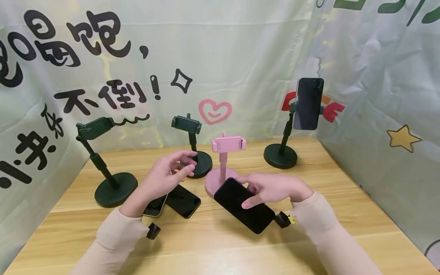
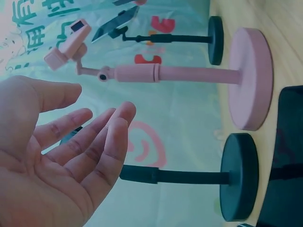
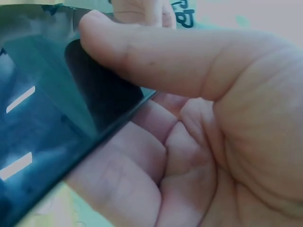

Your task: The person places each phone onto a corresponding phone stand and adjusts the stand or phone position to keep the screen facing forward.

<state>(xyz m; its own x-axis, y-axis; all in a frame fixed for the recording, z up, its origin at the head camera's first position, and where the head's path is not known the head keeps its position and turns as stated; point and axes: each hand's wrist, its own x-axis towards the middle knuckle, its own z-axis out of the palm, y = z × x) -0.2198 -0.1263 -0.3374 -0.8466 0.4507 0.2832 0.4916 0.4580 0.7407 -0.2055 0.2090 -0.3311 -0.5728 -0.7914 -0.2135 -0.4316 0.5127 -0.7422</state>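
Note:
My right hand (image 1: 271, 188) grips a black smartphone (image 1: 242, 204) by its long edge, thumb over the dark screen and fingers beneath, as the right wrist view also shows. The phone is tilted in front of the pink phone stand (image 1: 223, 156) and overlaps its round base. My left hand (image 1: 170, 172) has nothing in it; its fingers are loosely bent, palm turned inward, near the small dark green stand (image 1: 197, 164). Below that hand lie two more phones: one black (image 1: 183, 201), the other with a light edge (image 1: 156, 206) and partly hidden by the wrist.
A tall dark green stand (image 1: 115, 189) stands at the left with its holder tipped. At the back right, another dark green stand (image 1: 281, 156) carries an upright phone (image 1: 308, 104). A printed cloth (image 1: 261, 57) hangs behind and beside the wooden table (image 1: 206, 250).

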